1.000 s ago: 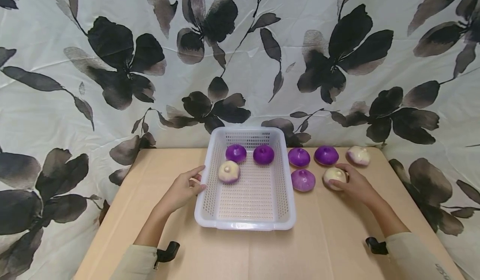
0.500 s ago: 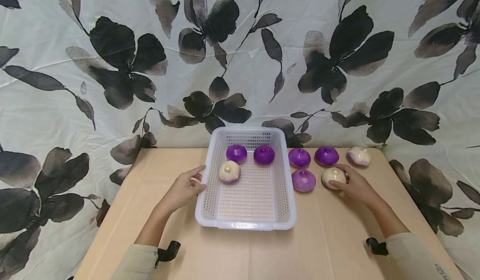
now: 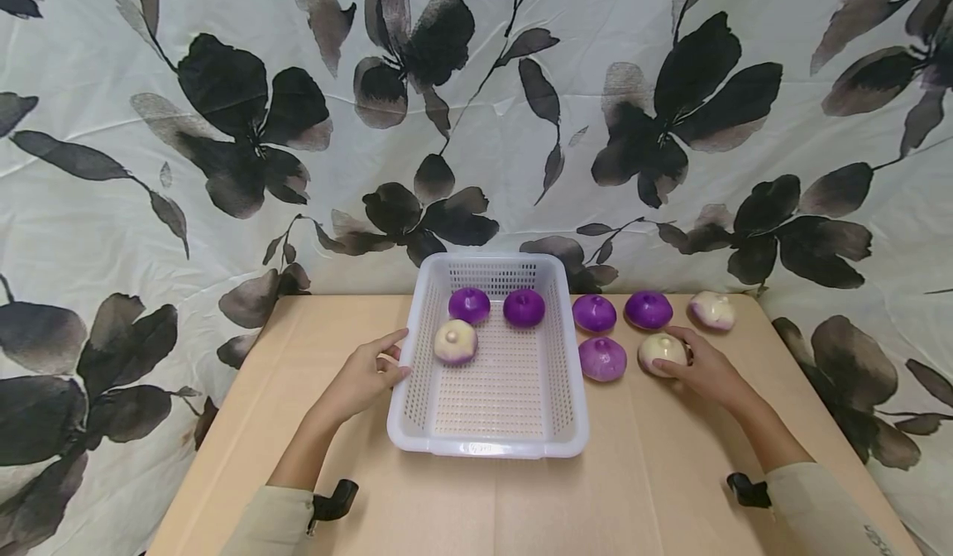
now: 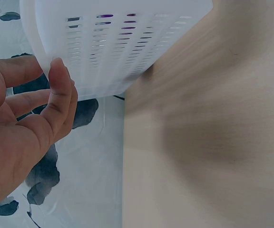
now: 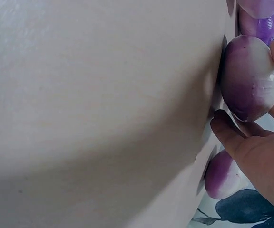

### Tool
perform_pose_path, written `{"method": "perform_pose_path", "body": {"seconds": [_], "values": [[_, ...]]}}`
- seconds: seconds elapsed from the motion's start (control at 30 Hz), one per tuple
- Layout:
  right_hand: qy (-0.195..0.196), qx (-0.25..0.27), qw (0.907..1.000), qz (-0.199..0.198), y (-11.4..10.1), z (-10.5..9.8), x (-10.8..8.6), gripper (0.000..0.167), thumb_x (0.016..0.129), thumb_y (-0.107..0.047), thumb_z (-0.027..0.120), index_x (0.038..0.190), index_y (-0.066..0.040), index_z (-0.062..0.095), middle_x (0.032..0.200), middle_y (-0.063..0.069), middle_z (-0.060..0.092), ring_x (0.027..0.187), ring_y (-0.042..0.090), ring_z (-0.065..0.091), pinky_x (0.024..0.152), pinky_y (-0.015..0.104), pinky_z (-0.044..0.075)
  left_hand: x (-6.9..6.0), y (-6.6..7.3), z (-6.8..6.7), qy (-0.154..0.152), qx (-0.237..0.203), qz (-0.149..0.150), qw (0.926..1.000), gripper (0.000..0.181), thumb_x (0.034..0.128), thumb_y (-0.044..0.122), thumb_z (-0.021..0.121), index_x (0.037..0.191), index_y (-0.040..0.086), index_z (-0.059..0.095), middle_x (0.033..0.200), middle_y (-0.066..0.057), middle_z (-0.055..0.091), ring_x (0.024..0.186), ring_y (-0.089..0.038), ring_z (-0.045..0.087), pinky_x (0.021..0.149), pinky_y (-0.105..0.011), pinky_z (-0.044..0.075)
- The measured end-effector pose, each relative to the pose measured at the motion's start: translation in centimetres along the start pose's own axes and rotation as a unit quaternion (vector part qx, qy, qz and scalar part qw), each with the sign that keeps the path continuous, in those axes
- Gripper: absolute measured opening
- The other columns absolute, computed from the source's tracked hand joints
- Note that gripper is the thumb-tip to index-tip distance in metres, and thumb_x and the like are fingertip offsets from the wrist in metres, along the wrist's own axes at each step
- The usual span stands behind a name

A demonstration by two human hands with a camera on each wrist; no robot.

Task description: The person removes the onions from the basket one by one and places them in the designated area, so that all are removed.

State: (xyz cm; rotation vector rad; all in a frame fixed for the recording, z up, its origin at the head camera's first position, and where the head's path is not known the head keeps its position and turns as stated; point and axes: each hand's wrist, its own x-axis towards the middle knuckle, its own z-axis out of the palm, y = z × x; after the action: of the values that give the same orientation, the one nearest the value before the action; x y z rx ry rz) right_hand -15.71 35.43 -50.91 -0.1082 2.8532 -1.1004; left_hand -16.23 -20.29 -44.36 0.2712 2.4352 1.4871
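Note:
In the head view, my left hand (image 3: 365,378) holds the left rim of a white perforated plastic basket (image 3: 487,447). The left wrist view shows fingers and thumb at the rim of this basket (image 4: 113,57). Inside lie two purple onions, one at left (image 3: 469,304) and one at right (image 3: 524,307), and a pale onion (image 3: 455,342). To the right of the basket, my right hand (image 3: 707,366) grips a white-and-purple onion (image 3: 659,355) between thumb and fingers. In the right wrist view this onion (image 5: 249,80) sits low over the table, its far side hidden.
Right of the basket are three purple onions: back left (image 3: 594,313), back right (image 3: 648,309) and front (image 3: 602,358). A pale onion (image 3: 711,310) lies at the table's back right. Floral cloth (image 3: 536,126) hangs behind the wooden table (image 3: 484,506).
The gripped onion seems to have shifted very slightly left since the first frame. Both hands, the basket and the other onions otherwise stay in place.

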Motion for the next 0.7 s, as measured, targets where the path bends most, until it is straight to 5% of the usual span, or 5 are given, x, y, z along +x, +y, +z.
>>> {"method": "perform_pose_path", "body": {"seconds": [0.33,0.7], "values": [[0.004,0.014,0.9998,-0.014,0.1,-0.6,-0.1,0.073,0.099,-0.030,0.070,0.151,0.009,0.036,0.151,0.036,0.042,0.128,0.055,0.050,0.105,0.066,0.045,0.0,0.1,0.0,0.001,-0.002,0.001,1.0000,0.066,0.0945,-0.003,0.065,0.155,-0.005,0.039,0.116,-0.023,0.057,0.084,-0.020,0.067,0.072,-0.037,0.061],[0.013,-0.046,0.9978,-0.047,-3.3,-2.7,-0.4,0.074,0.097,-0.031,0.072,0.149,0.011,0.039,0.149,0.038,0.042,0.128,0.062,0.047,0.103,0.073,0.041,-0.2,0.4,-0.1,0.001,-0.006,0.004,1.0000,0.066,0.0949,-0.002,0.066,0.155,-0.006,0.039,0.117,-0.024,0.057,0.083,-0.018,0.065,0.071,-0.034,0.060]]}}
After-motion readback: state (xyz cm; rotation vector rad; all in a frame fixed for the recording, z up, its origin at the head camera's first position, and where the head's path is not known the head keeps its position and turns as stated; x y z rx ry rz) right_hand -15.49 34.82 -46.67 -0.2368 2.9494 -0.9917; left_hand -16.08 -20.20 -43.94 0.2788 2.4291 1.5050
